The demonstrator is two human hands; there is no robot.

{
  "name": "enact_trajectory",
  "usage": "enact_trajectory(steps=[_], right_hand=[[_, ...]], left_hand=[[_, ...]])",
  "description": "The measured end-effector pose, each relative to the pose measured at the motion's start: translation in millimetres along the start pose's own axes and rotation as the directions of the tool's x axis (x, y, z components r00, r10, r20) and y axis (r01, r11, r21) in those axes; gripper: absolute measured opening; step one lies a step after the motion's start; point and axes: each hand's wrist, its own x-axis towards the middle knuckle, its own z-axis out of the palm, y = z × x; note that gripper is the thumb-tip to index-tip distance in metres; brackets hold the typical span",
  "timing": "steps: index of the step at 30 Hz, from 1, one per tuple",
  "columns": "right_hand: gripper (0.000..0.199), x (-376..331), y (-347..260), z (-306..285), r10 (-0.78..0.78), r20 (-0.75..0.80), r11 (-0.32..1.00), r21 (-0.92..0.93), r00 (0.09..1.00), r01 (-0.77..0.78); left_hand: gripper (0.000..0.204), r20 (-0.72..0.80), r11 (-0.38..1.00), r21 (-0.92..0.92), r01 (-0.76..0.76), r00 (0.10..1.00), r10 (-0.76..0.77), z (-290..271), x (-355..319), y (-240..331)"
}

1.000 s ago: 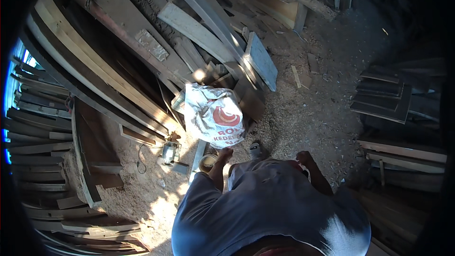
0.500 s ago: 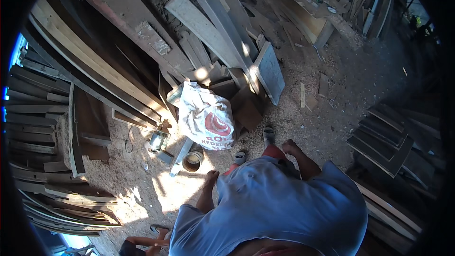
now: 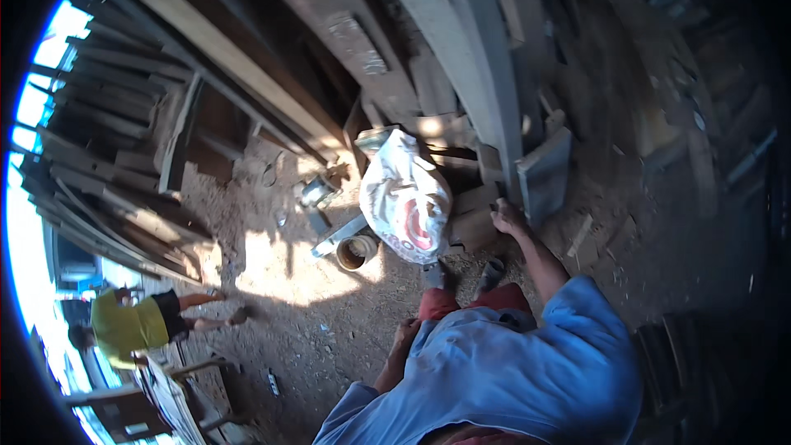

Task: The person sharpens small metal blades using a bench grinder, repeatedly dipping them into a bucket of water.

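Observation:
I am bent forward in a blue shirt and red shorts. My right hand [image 3: 506, 218] reaches out to the foot of the leaning timber. It touches a brown wooden block [image 3: 472, 227], beside a short grey board [image 3: 544, 171]; the fingers are too small and shaded to read the grip. My left hand [image 3: 405, 334] rests on my left knee and holds nothing. A crumpled white sack with a red mark [image 3: 404, 198] lies just left of the right hand, in front of my feet [image 3: 461, 274].
A round open tin [image 3: 356, 252], a flat metal bar [image 3: 336, 236] and a small metal can [image 3: 315, 192] lie on the dirt left of the sack. Long planks [image 3: 461, 74] lean behind. Stacked boards [image 3: 107, 140] fill the left. A person in a yellow shirt [image 3: 128, 323] walks at lower left.
The view has swung and closed in on the sack. My right arm has stretched forward to the wood by the sack. The person in yellow has come into view at lower left.

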Motion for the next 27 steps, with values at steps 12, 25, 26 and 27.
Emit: enact_trajectory(steps=[12, 25, 26, 27], right_hand=[[0.077, 225, 24, -5, -0.373, -0.199, 0.845, -0.477, 0.906, 0.243], [0.034, 243, 24, 63, -0.368, -0.173, 0.877, -0.39, 0.914, 0.279], [0.034, 229, 13, 58, -0.335, -0.211, 0.893, -0.381, 0.918, 0.238], [0.035, 223, 9, 52, -0.304, -0.254, 0.908, -0.369, 0.918, 0.198]], left_hand=[[0.043, -0.088, 0.904, -0.284, 0.318, 0.931, -0.355, 24, -29, 20], [0.045, 0.031, 0.88, -0.207, 0.427, 0.902, -0.431, 61, -30, -19], [0.045, 0.039, 0.881, -0.205, 0.426, 0.903, -0.427, 59, -25, -16], [0.046, 0.035, 0.913, -0.169, 0.372, 0.928, -0.372, 57, -13, -8]])
